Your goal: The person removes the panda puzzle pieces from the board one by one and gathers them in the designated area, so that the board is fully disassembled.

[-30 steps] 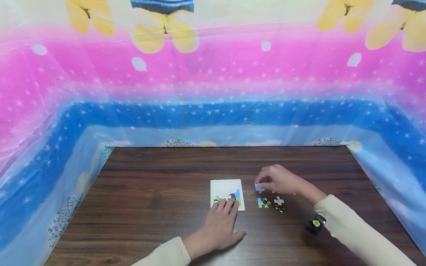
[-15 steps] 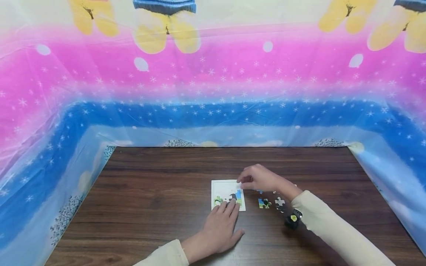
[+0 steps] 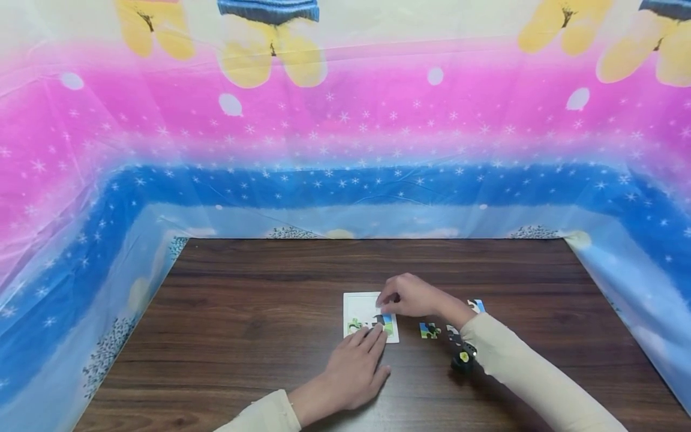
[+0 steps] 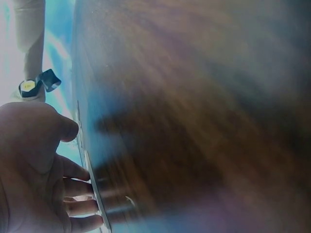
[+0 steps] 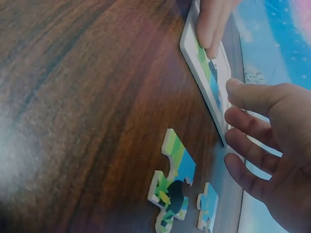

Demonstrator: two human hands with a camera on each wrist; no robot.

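White puzzle tray point(image 3: 357, 305) is flat on the table point(image 3: 243, 288), left hand's point(image 3: 353, 369) straight fingers resting on its near edge. Right hand point(image 3: 412, 295) has bent fingertips at its right side, can't tell if they're pinching anything. Loose puzzle pieces point(image 3: 429, 330) lie off to the right.

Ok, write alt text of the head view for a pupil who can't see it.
A person's right hand, fingers bent, is at the right edge of a partly filled white rectangular puzzle tray; whether it pinches a piece is unclear. The left hand rests on the tray's near edge, and loose multicoloured jigsaw pieces lie to the right on a brown wood-grain table.
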